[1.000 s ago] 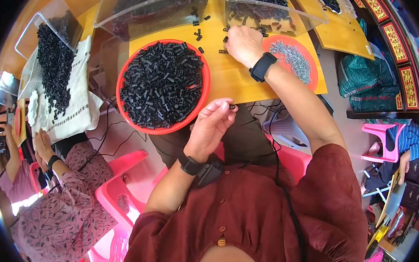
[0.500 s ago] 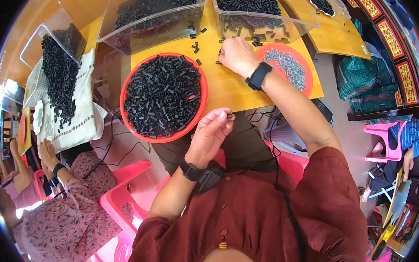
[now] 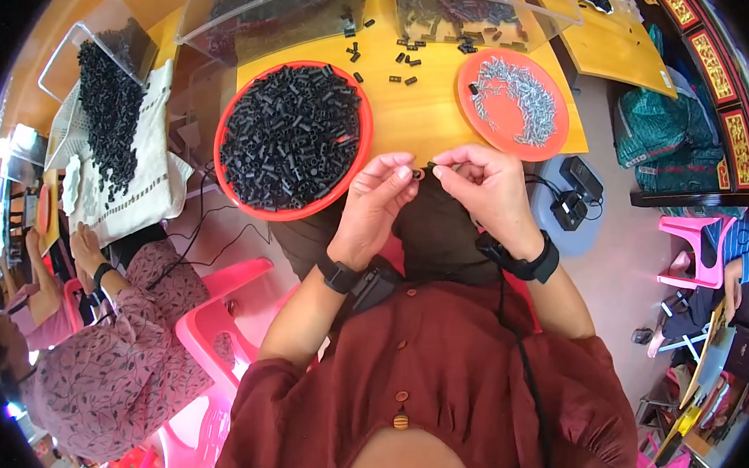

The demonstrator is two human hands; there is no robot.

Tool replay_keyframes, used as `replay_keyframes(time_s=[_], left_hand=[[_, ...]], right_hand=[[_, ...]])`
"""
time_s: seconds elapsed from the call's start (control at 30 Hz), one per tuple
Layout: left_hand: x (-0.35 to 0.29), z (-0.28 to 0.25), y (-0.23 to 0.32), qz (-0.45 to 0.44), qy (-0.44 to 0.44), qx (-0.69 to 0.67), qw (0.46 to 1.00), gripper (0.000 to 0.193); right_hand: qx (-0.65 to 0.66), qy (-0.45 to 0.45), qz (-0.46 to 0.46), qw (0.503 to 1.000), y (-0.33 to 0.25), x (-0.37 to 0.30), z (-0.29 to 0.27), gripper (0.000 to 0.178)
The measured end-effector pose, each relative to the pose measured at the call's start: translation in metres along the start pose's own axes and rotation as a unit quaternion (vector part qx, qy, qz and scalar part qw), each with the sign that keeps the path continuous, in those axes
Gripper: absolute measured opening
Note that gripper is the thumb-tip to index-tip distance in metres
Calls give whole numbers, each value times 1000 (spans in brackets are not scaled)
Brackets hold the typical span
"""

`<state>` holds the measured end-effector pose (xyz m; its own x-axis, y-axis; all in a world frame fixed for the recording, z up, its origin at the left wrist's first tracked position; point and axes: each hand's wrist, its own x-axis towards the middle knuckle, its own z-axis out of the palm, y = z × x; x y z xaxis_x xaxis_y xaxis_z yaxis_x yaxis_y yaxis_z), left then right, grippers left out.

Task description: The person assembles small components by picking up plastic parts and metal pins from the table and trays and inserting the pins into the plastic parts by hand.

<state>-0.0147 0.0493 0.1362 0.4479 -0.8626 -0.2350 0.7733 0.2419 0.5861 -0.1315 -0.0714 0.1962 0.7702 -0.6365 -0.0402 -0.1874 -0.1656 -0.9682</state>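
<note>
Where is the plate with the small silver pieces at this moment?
In the head view, the orange-red plate lies on the yellow table right of centre, with the red bowl to its left and the right hand just below.

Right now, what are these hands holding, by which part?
Left hand pinches a small black tubular piece; right hand, a small dark piece. Held parts: too small to tell.

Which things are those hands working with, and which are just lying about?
Working with, it seems:
small black tube in the left grip
small dark piece in the right grip
red basin of black tubes
orange plate of small silver metal pieces

Probably just lying about:
black power adapters
teal sack
</note>
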Motion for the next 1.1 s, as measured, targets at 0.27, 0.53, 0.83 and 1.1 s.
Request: replay_keyframes(time_s=[0.27,0.53,0.83,1.1], left_hand=[[-12,16,-4,61,-48,44,996,8],[-49,40,-14,116,-39,14,992,21],[-89,60,-20,192,-61,35,979,20],[-105,68,-23,249,-34,126,960,18]], right_hand=[[-44,38,-132,990,-10,-31,4,10],[-25,70,-182,980,-18,-64,8,14],[-16,135,-305,943,-28,-105,13,32],[-15,152,-325,934,-33,-119,4,36]])
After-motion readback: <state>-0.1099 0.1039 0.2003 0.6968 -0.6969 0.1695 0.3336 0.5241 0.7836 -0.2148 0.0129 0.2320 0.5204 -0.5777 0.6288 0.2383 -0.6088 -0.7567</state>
